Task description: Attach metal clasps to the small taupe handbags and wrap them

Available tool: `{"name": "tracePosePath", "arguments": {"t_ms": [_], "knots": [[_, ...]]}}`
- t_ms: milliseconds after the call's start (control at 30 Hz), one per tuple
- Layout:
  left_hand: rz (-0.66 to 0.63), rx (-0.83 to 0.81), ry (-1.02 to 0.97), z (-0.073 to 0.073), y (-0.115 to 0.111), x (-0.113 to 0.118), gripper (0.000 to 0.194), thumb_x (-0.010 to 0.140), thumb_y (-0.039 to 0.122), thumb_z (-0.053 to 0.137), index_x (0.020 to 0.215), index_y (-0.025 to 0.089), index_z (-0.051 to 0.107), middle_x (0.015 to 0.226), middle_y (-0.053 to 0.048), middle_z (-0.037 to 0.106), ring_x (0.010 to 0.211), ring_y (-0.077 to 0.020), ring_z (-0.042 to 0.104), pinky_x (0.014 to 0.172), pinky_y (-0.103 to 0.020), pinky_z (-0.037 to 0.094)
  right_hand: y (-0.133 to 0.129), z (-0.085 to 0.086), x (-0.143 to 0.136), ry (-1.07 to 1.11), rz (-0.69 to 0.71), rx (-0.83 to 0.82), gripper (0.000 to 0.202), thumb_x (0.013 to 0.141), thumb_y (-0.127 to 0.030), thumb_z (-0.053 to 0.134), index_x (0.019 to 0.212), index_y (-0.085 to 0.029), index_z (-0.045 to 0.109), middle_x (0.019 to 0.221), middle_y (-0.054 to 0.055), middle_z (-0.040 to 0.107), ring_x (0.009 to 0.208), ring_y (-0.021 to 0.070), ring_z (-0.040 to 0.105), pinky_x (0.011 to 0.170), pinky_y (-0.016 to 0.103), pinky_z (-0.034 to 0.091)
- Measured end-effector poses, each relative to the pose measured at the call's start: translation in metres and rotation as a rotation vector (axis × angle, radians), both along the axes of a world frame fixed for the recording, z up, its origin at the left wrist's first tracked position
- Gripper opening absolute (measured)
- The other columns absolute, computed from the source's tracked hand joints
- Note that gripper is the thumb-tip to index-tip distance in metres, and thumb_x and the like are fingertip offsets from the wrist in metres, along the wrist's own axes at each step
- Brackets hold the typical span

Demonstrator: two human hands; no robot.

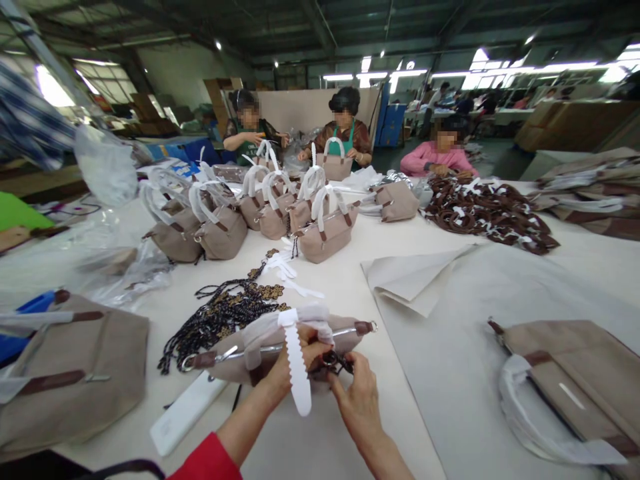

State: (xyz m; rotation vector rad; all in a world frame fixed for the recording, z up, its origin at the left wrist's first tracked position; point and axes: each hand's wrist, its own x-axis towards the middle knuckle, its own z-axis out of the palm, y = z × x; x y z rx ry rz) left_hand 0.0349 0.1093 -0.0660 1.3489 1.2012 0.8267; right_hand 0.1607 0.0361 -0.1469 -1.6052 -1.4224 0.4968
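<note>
A beige bag with a silver zipper and white-wrapped handles lies in front of me. My left hand reaches over its near side, fingers bent around a dark cord charm. From the right, my right hand pinches the same charm between thumb and forefinger. A white notched strap hangs from the handles across my left wrist. Behind the bag's left end is a pile of black cords with bronze flower pieces. A white rectangular object lies under that end.
Several small beige bags stand farther back. Larger bags lie at left and right. Grey sheets cover the table's right part. Brown straps are heaped at back right. Three people sit across the table.
</note>
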Motion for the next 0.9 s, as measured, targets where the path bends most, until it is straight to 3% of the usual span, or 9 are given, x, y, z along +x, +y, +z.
{"name": "tracePosePath", "arguments": {"t_ms": [100,200,300,400,600,800,900], "knots": [[0.017,0.048,0.051,0.002,0.0,-0.002,0.008,0.066,0.025,0.057,0.064,0.018,0.06,0.063,0.001,0.059,0.065,-0.017,0.054,0.067,-0.03,0.044,0.001,0.0,-0.008,0.078,0.052,-0.053,0.013,0.082,-0.028,0.05,0.092,-0.019,0.052,0.079,0.004,0.065,0.068,0.0187,0.061,0.063,0.032,0.051],[0.023,0.106,0.107,0.004,-0.002,-0.006,0.009,0.07,0.025,0.056,0.065,0.018,0.06,0.067,0.0,0.059,0.069,-0.0176,0.055,0.071,-0.03,0.044,-0.007,0.008,-0.01,0.211,0.163,-0.113,0.017,0.086,-0.031,0.046,0.096,-0.019,0.053,0.081,0.002,0.067,0.069,0.0153,0.064,0.063,0.025,0.052],[0.049,0.157,0.167,0.0,-0.015,-0.012,0.007,0.068,0.021,0.059,0.075,0.02,0.061,0.071,0.001,0.058,0.069,-0.0177,0.054,0.07,-0.03,0.044,-0.014,0.014,-0.006,0.423,0.19,-0.23,0.025,0.085,-0.039,0.049,0.096,-0.018,0.054,0.08,0.003,0.067,0.069,0.0165,0.063,0.061,0.025,0.052],[0.136,0.208,0.248,-0.011,-0.038,-0.017,0.023,0.067,0.019,0.06,0.091,0.019,0.059,0.072,0.0,0.056,0.069,-0.0195,0.054,0.07,-0.032,0.044,-0.015,0.017,-0.003,0.54,0.178,-0.276,0.026,0.082,-0.042,0.053,0.093,-0.018,0.056,0.076,0.003,0.066,0.065,0.0167,0.061,0.058,0.025,0.05],[0.201,0.138,0.362,-0.035,-0.077,-0.003,0.023,0.08,0.03,0.051,0.099,0.018,0.057,0.083,-0.005,0.064,0.069,-0.02,0.058,0.07,-0.034,0.046,-0.013,0.024,-0.005,0.705,0.195,-0.321,0.028,0.078,-0.043,0.057,0.09,-0.018,0.057,0.072,0.002,0.062,0.06,0.0142,0.054,0.054,0.024,0.044],[0.283,0.143,0.372,-0.036,-0.067,0.011,0.018,0.078,0.032,0.052,0.084,0.019,0.062,0.071,-0.002,0.06,0.065,-0.0188,0.056,0.064,-0.032,0.044,-0.009,0.027,0.003,0.634,0.23,-0.418,0.028,0.074,-0.044,0.06,0.082,-0.017,0.061,0.062,-0.001,0.058,0.052,0.0123,0.048,0.049,0.023,0.041],[0.353,0.163,0.341,-0.034,-0.06,0.011,0.02,0.075,0.03,0.055,0.09,0.018,0.061,0.071,-0.001,0.059,0.063,-0.0181,0.056,0.064,-0.032,0.045,-0.007,0.018,0.012,0.537,0.249,-0.418,0.028,0.075,-0.045,0.059,0.079,-0.018,0.064,0.067,0.002,0.064,0.06,0.0157,0.055,0.058,0.026,0.046]]}}
